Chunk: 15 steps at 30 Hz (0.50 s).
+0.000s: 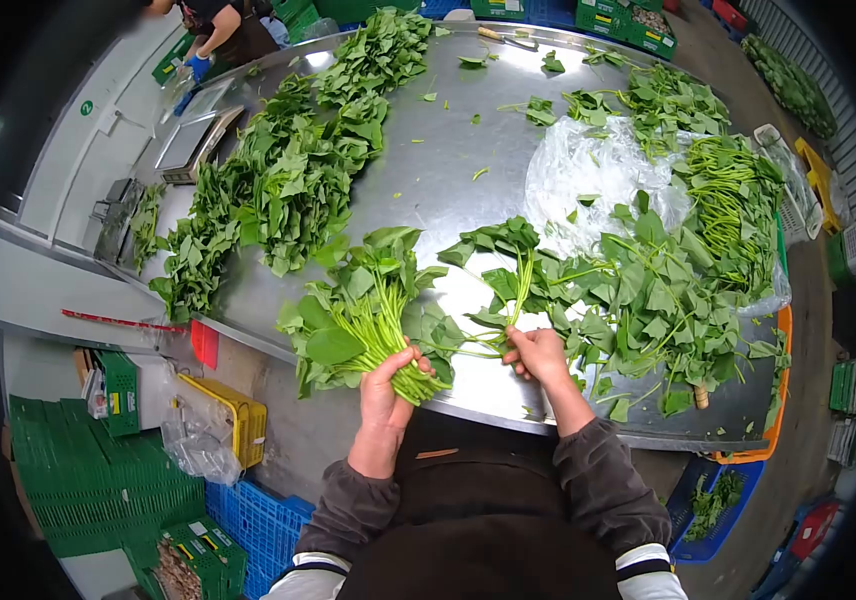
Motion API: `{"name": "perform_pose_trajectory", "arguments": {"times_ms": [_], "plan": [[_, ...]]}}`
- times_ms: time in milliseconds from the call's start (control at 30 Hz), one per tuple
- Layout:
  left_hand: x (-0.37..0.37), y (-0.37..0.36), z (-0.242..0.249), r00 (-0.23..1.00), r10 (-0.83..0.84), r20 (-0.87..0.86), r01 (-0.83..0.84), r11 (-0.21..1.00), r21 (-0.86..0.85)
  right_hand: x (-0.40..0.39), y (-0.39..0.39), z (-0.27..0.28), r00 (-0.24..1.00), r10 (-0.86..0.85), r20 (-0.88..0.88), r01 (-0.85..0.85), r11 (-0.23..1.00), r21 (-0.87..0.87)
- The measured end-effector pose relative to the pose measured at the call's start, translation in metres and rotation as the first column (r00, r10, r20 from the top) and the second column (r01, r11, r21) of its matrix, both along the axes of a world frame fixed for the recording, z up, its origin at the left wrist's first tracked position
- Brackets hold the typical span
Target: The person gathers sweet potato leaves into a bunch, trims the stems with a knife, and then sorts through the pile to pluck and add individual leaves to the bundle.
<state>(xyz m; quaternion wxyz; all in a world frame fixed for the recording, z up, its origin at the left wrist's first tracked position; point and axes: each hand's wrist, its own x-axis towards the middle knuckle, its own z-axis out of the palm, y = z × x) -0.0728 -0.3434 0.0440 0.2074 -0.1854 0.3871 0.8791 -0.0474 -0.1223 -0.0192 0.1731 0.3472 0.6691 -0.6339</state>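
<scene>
While stacked green crates [98,480] and a yellow crate [233,415] sit on the floor at the far left, blue crates [258,525] lie below them near the person's sleeve; above, a steel table [428,170] fills the middle of the view; a long row of leafy greens [278,180] runs along its left side, from the near edge up toward the far end, where another person in blue gloves [198,65] works beside a scale [193,140].

At the near edge the left hand [386,385] is closed in a fist around the stems of a bunch of leafy greens [353,310], leaves fanning up and leftward over the table; just beside it, the right hand [538,352] pinches a few stalks [518,275] between thumb and fingers, their leaves standing above the hand and touching the loose heap to the right; the two hands are near each other, with stems crossing between them.

Right of that hand a heap of loose greens [658,290] crowds the table, partly covering a clear plastic sheet [578,170]; a pile of thin green stems [733,200] lies further right, against the table's edge; stray leaves dot the bare steel beyond; an orange crate [783,340] shows at the right rim, and a blue crate holding greens [713,505] sits on the floor below.
</scene>
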Motion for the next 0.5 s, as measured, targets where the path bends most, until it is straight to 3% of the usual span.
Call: {"name": "perform_pose_trajectory", "arguments": {"times_ms": [33,100,133,167,233,267,333,367,433,500], "plan": [[0.0,0.003,0.002,1.0,-0.002,-0.002,0.002,1.0,-0.001,-0.002,-0.001,0.0,1.0,-0.002,-0.002,0.002,1.0,-0.001],[0.002,0.011,0.007,0.999,-0.026,-0.021,0.025,0.999,-0.029,-0.004,-0.005,0.005,0.983,0.181,0.037,-0.185,0.972,0.144],[0.003,0.013,0.009,0.999,-0.03,-0.019,0.029,0.999,-0.015,-0.002,-0.005,0.021,0.96,0.278,0.04,-0.275,0.902,0.333],[0.004,0.015,0.012,0.999,-0.029,-0.019,0.029,0.999,-0.015,0.0,-0.006,0.035,0.96,0.278,0.041,-0.276,0.902,0.333],[0.007,0.022,0.015,0.997,-0.067,-0.038,0.06,0.983,-0.176,0.004,-0.007,0.062,0.879,0.302,-0.369,-0.013,0.789,0.614],[0.01,0.026,0.014,0.997,-0.076,-0.031,0.069,0.982,-0.175,0.005,-0.011,0.084,0.884,0.295,-0.363,-0.011,0.789,0.614],[0.018,0.038,0.012,0.991,-0.131,-0.007,0.127,0.967,-0.221,-0.003,-0.021,0.127,0.745,0.148,-0.651,0.142,0.918,0.371],[0.022,0.047,0.014,0.99,-0.142,-0.008,0.137,0.967,-0.217,-0.007,-0.023,0.135,0.725,0.198,-0.66,0.11,0.913,0.394],[0.035,0.064,0.02,0.976,-0.209,-0.064,0.192,0.96,-0.203,-0.018,-0.025,0.131,0.667,0.325,-0.67,0.213,0.779,0.589],[0.043,0.073,0.019,0.961,-0.26,-0.097,0.237,0.951,-0.198,-0.025,-0.017,0.116,0.686,0.384,-0.618,0.217,0.703,0.678]]}}
